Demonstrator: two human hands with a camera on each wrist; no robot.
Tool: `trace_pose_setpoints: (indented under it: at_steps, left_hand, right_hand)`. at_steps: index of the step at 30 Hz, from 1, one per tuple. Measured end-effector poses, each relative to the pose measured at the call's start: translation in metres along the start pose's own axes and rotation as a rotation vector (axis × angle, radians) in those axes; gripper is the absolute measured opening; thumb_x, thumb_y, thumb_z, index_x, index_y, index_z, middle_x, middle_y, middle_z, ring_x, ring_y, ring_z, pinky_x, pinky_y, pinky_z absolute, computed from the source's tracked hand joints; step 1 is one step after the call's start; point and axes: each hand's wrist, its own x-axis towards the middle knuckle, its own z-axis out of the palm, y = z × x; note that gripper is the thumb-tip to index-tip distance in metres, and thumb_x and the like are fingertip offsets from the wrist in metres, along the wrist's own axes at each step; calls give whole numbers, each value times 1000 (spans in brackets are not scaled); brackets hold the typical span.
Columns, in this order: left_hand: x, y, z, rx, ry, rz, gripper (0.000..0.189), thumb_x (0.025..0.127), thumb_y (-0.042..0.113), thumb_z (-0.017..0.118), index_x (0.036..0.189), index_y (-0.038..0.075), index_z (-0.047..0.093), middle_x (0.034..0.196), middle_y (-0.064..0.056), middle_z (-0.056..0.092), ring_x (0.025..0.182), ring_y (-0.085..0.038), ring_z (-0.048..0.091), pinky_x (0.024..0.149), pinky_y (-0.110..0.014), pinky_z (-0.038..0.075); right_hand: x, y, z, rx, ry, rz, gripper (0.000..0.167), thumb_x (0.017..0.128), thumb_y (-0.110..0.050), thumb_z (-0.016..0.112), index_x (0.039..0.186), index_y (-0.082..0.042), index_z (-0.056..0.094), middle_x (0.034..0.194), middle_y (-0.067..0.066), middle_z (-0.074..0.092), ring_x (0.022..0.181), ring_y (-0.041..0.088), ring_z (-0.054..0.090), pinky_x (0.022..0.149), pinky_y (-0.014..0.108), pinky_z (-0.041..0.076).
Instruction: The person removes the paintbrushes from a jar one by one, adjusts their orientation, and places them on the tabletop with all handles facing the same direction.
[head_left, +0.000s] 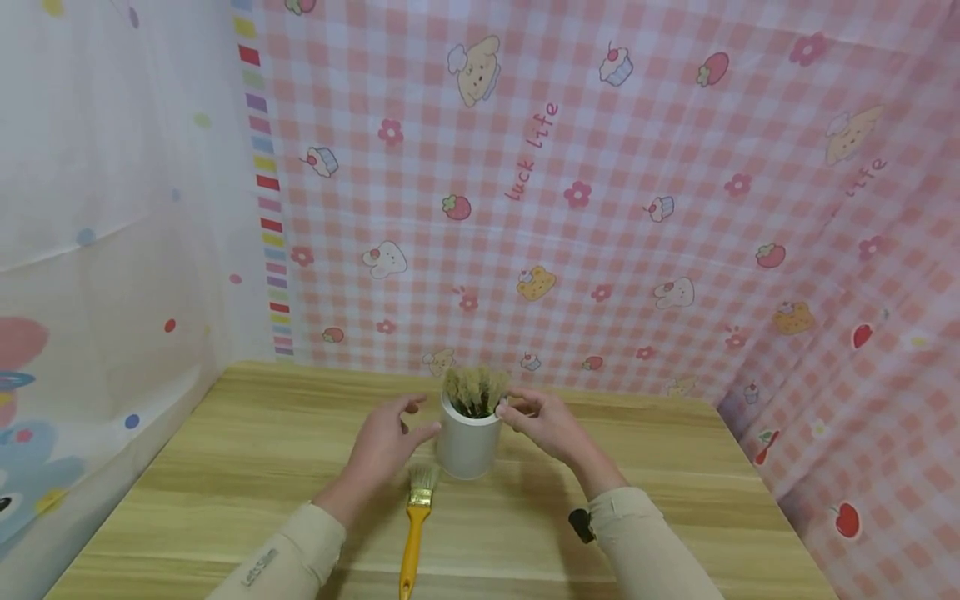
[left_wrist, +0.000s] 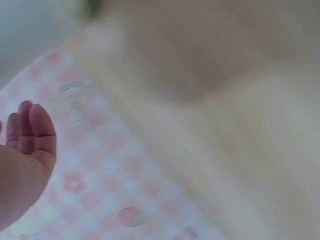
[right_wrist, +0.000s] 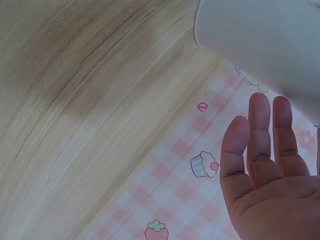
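We see a pale round pot [head_left: 467,452] standing upright on the wooden table [head_left: 652,467], near its far edge and between the person's two hands, with dried plant tufts [head_left: 474,388] rising above its rim. The left hand [head_left: 384,435] is held loosely open beside the pot, thumb reaching towards the wall; whether it touches, we cannot tell. We take its curved shape as suited to the pot's roundness, a guard on that side rather than a grip. The right hand [head_left: 546,423] is at the opposite side, thumb and forefinger up at the rim; the right wrist view shows other fingers extended beside the smooth wall, but whether thumb and forefinger pinch the rim or merely rest there we cannot tell. Hands on opposite sides would, we judge, balance any push. Just in front of the pot lies a paintbrush [head_left: 416,525], bristles towards the pot's foot and yellow handle towards the person, which we think leaves the handle easiest to reach. Behind everything hangs a pink checked cloth [head_left: 495,242], which we suppose serves as a backdrop.
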Motion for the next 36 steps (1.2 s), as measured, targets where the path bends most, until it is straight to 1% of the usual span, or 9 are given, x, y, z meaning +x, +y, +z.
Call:
trace_pose_setpoints:
  at_steps: [2,6,12,15,18,23,26,31,36]
  left_hand:
    - [7,11,-5,-12,1,45,62,97,38,81,152,17,60,142,-12,67,112,-30,67,84,-45,60]
    - [16,30,-13,-13,-29,77,66,98,35,80,157,24,55,148,-10,63,125,-34,65,94,-51,60]
    - [27,44,-18,1,-108,116,67,100,26,78,160,30,51,154,-10,58,130,-38,62,104,-55,56]
    - [30,47,-19,7,-129,133,59,100,23,78,155,27,58,151,-10,60,131,-38,62,106,-56,55]
    - [32,47,-21,44,-126,174,50,99,18,78,148,21,65,148,-10,64,129,-37,64,106,-55,56]
    - [33,44,-21,174,-60,320,36,97,12,78,133,15,75,137,-9,73,123,-32,70,104,-50,59]
    - [31,43,-19,203,-1,382,25,96,13,79,121,15,79,125,-7,77,112,-27,74,98,-46,62]
    - [27,42,-15,122,77,398,9,93,16,84,100,16,80,104,-3,77,86,-17,71,78,-36,62]
    - [28,46,-13,-11,158,390,5,92,16,85,90,13,81,93,-2,80,83,-18,73,75,-36,63]
  right_hand:
    - [0,1,0,3,4,2,55,105,-36,70,154,-14,59,135,16,74,109,32,74,96,54,61]
    - [0,2,1,-1,1,-1,55,105,-37,70,154,-14,59,135,18,73,110,34,74,94,53,62]
    - [0,3,1,3,-13,-6,56,106,-38,69,154,-12,58,137,20,72,114,41,73,97,56,61]
    - [1,3,1,12,-10,-3,56,106,-39,69,154,-13,58,137,20,72,115,41,73,99,60,59]
    - [1,3,2,16,-11,-6,57,106,-39,69,154,-12,58,137,20,72,113,38,74,99,60,59]
    - [1,3,2,7,-8,-12,57,106,-38,69,154,-11,58,136,20,73,110,34,74,96,56,61]
    - [0,3,2,7,1,-10,56,105,-38,70,154,-12,58,135,19,73,109,35,75,95,56,61]
    - [1,3,2,27,-15,-13,58,105,-38,71,154,-11,58,135,20,73,113,40,73,98,59,60]
    - [0,3,0,15,-5,-17,57,105,-37,70,154,-11,58,133,19,74,110,38,74,94,55,62]
